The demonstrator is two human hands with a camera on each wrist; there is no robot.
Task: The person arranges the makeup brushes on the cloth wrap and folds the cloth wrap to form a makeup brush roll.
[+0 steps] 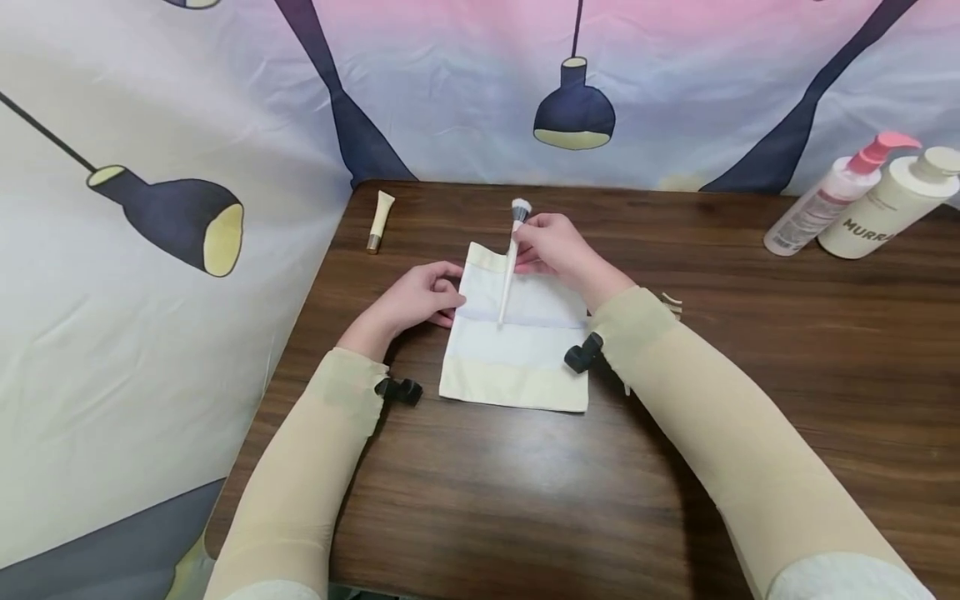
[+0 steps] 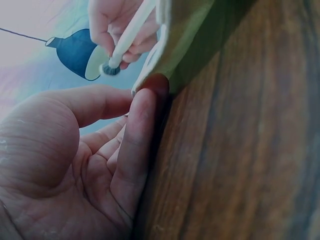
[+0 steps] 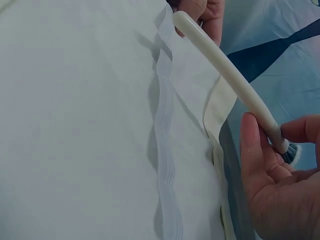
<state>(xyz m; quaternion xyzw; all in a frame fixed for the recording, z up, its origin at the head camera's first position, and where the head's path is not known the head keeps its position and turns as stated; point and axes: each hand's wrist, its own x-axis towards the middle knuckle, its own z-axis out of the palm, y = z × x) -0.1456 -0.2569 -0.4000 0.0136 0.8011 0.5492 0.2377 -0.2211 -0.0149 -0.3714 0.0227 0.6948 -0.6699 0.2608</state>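
Note:
A cream and white fabric brush roll lies on the table, with a wavy elastic band running across its middle. My left hand pinches its left edge between thumb and fingers, and that edge is raised off the wood in the left wrist view. With thumb and fingertips my right hand pinches a makeup brush near the bristle end. The brush has a white handle, a dark metal collar and pale bristles pointing to the back. Its handle slants over the roll, the tip close to the elastic.
A small cream tube with a gold cap lies at the back left. Two pump bottles, one pink and one cream, stand at the back right. Thin pale strips show beside my right forearm. A printed curtain hangs behind the table.

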